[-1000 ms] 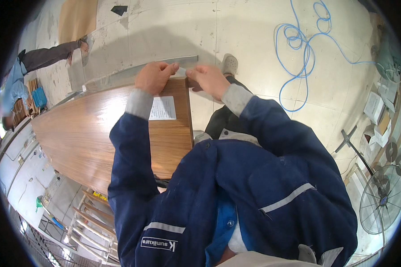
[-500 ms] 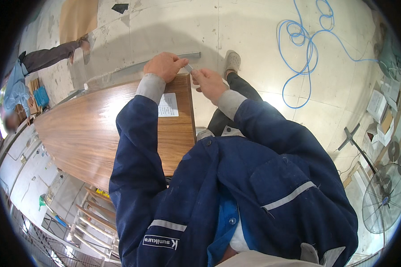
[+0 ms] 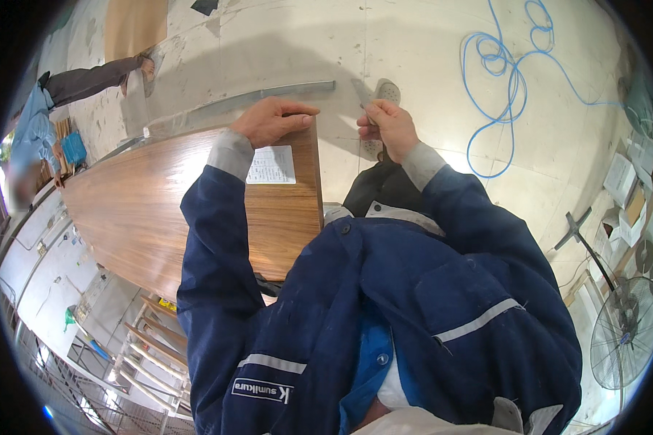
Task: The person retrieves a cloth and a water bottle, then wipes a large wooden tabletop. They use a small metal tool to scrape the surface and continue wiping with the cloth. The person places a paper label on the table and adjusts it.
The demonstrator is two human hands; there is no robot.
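Note:
A long wood-grain panel (image 3: 145, 196) stretches to the left in front of me, with a printed white sheet (image 3: 272, 165) near its right end. My left hand (image 3: 272, 121) lies over the far right corner of the panel, palm down, fingers stretched toward the edge. Off the right end of the panel, above the floor, my right hand (image 3: 389, 129) is closed in a pinch. From its fingertips sticks out a thin, flat, greyish blade-like piece (image 3: 360, 92); its exact kind is hard to tell.
A grey metal strip (image 3: 283, 90) runs just beyond the panel. Blue hose (image 3: 511, 101) lies coiled on the floor at right, near a standing fan (image 3: 626, 330). Another person (image 3: 36, 130) stands at the panel's far left end. A wooden rack (image 3: 152, 355) is at lower left.
My right hand has moved right, away from my left hand, carrying the thin piece. My left hand has released its pinch and flattened onto the panel's corner.

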